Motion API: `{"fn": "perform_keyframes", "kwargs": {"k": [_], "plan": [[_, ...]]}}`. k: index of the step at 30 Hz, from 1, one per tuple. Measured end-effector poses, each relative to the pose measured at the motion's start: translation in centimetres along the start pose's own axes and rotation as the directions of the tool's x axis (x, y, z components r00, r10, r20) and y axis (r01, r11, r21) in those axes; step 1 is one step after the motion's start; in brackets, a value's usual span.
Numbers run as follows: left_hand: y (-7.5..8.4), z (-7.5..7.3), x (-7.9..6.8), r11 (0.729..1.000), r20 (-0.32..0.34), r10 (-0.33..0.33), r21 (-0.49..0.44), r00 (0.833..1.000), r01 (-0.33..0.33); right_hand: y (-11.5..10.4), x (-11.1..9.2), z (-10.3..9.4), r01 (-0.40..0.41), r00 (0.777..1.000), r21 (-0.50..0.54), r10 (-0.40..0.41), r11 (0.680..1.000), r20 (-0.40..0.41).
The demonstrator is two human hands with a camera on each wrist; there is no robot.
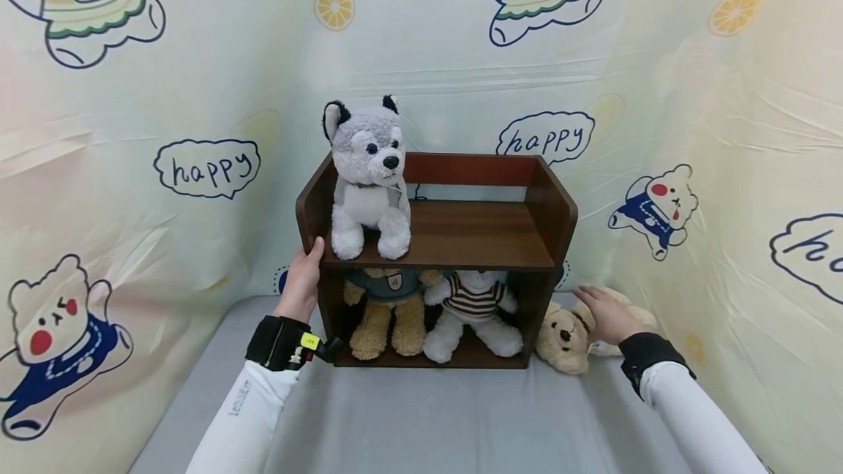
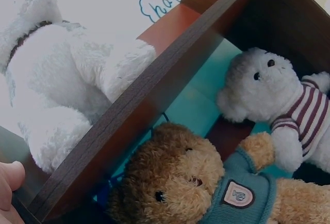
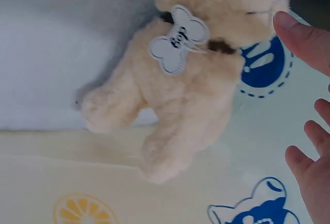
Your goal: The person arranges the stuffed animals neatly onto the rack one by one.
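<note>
A brown wooden shelf [image 1: 481,232] with two levels stands on the grey surface. My left hand [image 1: 303,282] grips its left side, thumb [image 2: 11,176] at the front edge, other fingers mostly hidden. On the top level sits a grey and white plush husky [image 1: 370,174]. Below it are a brown teddy bear [image 2: 170,177] in a teal top and a white plush bear [image 2: 268,85] in a striped shirt. At the shelf's right, a cream plush dog [image 3: 191,90] with a bone-shaped tag lies on its side. Over it, my right hand [image 1: 609,317] reaches with fingers spread.
A grey covered surface [image 1: 408,423] lies in front of the shelf. Pale cloth [image 1: 421,42] printed with bears, orange slices and "happy" bubbles hangs behind and at both sides. A thin dark cable [image 1: 418,192] shows at the shelf's back opening.
</note>
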State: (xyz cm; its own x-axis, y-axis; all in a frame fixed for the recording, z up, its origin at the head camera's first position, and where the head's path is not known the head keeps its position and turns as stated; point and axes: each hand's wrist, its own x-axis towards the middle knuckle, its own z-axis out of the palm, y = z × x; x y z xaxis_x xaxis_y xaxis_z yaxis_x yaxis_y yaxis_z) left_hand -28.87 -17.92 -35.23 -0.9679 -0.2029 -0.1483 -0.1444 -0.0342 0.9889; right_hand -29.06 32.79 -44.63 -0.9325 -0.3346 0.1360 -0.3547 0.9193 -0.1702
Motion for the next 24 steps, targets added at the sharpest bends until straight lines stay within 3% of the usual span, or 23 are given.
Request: {"fn": "perform_keyframes", "kwargs": {"k": [17, 24], "plan": [[0.1, -0.1, -0.1, 1.000, -0.004, 0.021, -0.017, 1.000, -0.021, 1.9, -0.3, 5.2, 0.045, 0.996, -0.023, -0.047, 0.999, -0.077], [0.1, -0.1, -0.2, 0.999, 0.003, 0.022, -0.023, 1.000, -0.022, 2.6, -0.4, 6.1, 0.049, 0.994, -0.047, -0.054, 0.998, -0.093]]}}
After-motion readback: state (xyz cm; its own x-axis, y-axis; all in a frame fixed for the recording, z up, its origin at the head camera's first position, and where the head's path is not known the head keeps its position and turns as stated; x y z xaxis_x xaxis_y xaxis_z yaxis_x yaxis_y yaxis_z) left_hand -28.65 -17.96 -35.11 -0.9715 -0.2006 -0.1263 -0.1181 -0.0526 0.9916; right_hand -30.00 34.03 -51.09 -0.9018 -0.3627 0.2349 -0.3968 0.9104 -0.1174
